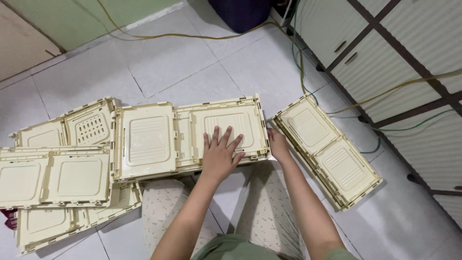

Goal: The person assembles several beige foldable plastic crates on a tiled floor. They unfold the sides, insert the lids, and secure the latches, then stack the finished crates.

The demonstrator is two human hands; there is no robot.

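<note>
Seen from above, mid-frame: left hand (pixel 220 153) pressed flat on a cream folded crate (pixel 190 135), fingers (pixel 226 137) spread wide and fully extended, gripping nothing, just bearing down on the ribbed panel at the crate's right half. Right hand (pixel 277 144) at that crate's right edge, just left of a second folded crate (pixel 327 149) lying at an angle in the right-centre of the frame; fingers curled toward the rim, but whether pinching it or only touching cannot be told.

Pressed crate lying flat on the white tiled floor (pixel 183 62), centre of the frame, directly ahead of the knees in patterned trousers (pixel 168 207). Stack of more flattened cream crates (pixel 53 175) at the left and lower left, overlapping one another and touching the centre crate's left side. Yellow and green cables (pixel 301 62) trailing across the upper part of the frame toward a ribbed cabinet (pixel 409 72) at the right; dark blue bin (pixel 240 12) at the top edge.

For pressing well, by judgement: keep the palm centred over the panel rather than on its rim, weight spread evenly through all 5 digits, the other hand steadying the edge so nothing slides on the smooth tiles, and fingertips clear of the hinge gaps between panels.
</note>
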